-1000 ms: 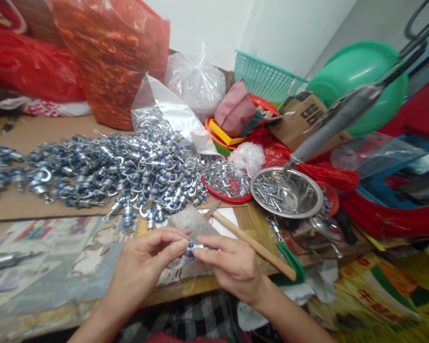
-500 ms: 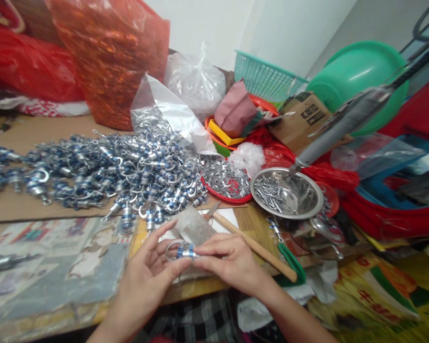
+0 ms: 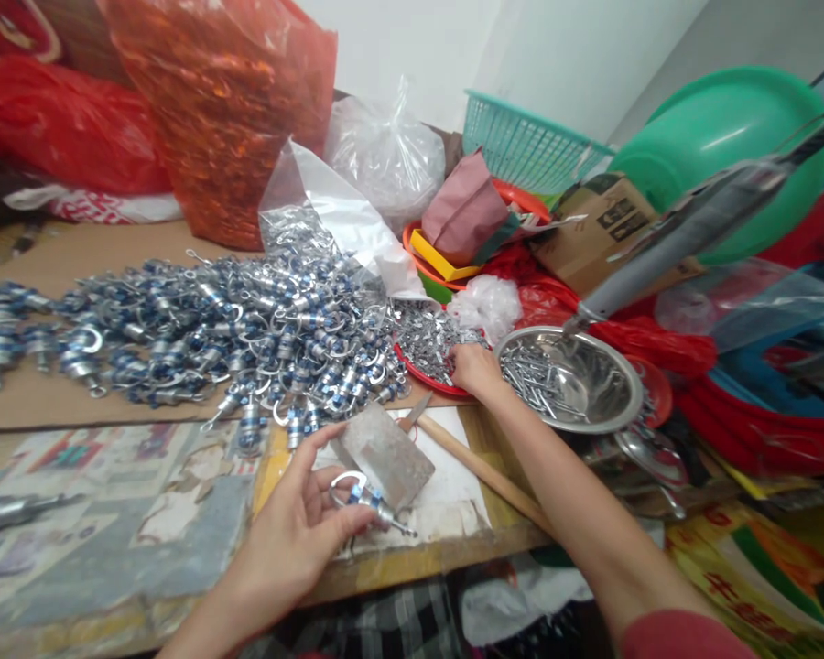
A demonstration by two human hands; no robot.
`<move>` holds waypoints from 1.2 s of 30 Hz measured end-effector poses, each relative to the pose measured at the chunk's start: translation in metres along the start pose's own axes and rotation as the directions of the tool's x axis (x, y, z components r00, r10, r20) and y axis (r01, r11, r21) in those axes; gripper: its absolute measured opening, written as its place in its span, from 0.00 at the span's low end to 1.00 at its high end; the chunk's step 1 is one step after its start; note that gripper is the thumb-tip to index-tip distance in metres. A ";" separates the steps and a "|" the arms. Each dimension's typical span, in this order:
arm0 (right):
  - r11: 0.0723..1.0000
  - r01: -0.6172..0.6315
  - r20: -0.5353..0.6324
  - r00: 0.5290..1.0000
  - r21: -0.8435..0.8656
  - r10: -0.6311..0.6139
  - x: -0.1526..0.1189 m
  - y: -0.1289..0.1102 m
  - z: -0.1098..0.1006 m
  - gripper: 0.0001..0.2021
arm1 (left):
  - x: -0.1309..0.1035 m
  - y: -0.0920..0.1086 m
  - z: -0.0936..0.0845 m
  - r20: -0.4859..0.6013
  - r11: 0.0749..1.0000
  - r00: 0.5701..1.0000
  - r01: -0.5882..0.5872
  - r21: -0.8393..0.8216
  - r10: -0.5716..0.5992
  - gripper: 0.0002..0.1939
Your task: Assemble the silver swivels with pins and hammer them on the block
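My left hand (image 3: 295,526) is closed on a small silver and blue metal fitting (image 3: 365,494), gripped between thumb and fingers above the table's front edge. The fitting has a curved metal hook at one end and a thin stem pointing right. My right hand (image 3: 477,368) reaches forward into a red plate (image 3: 418,375) heaped with small silver metal pieces (image 3: 429,339). Its fingers are curled down among them, and whatever they pinch is hidden. A flat grey metal block (image 3: 393,459) lies just beyond the held fitting.
A large pile of similar fittings (image 3: 247,320) covers the cardboard at left. A steel bowl (image 3: 633,403) of metal pins sits right of my right hand, below a grey lever handle (image 3: 687,240). A wooden-handled tool (image 3: 477,465) lies under my right forearm.
My right hand has left the fitting and moved forward and right to the red plate. My left hand keeps the fitting, now tilted with its stem exposed.
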State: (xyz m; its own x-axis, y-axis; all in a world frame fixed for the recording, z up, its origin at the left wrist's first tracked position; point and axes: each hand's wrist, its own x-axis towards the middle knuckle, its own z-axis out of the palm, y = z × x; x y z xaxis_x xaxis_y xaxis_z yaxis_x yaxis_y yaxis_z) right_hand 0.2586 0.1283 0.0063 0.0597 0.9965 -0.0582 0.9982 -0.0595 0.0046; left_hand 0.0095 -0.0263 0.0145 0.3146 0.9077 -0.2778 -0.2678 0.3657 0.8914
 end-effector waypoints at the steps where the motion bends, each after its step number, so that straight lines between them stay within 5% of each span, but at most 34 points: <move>1: 1.000 0.008 0.000 1.000 0.017 -0.008 0.001 0.002 0.000 0.12 | 0.001 -0.001 -0.001 0.006 1.000 1.000 0.006 -0.006 -0.006 0.36; 7: 0.978 0.078 -0.130 0.990 0.195 -0.053 -0.004 0.014 -0.010 0.09 | 0.006 0.000 -0.005 0.026 0.996 0.999 0.040 -0.075 -0.038 0.41; 12: 0.898 0.205 -0.228 0.966 0.390 -0.121 -0.048 -0.010 -0.018 0.11 | 0.009 0.004 -0.004 0.025 0.995 0.998 0.052 -0.082 -0.050 0.42; 18: 0.525 0.382 -0.221 0.913 0.761 -0.344 -0.128 -0.064 -0.025 0.05 | 0.009 0.005 -0.004 0.027 0.997 0.999 0.038 -0.068 -0.037 0.40; 27: 0.547 0.341 -0.049 0.877 0.765 -0.478 -0.133 -0.079 -0.026 0.05 | 0.009 0.000 -0.007 0.025 0.999 1.000 0.011 -0.052 -0.009 0.38; 36: 0.581 0.421 -0.223 0.897 0.697 -0.382 -0.142 -0.089 -0.013 0.08 | 0.009 0.000 -0.007 0.054 0.997 0.999 0.003 -0.075 0.001 0.37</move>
State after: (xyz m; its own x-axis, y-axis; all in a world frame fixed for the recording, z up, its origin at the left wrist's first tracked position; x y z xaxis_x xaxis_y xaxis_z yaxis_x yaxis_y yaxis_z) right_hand 0.1610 -0.0069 0.0271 -0.3285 0.9293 0.1688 0.6058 0.3444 -0.7172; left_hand 0.0061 -0.0164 0.0098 0.3634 0.8954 -0.2572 -0.3339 0.3829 0.8613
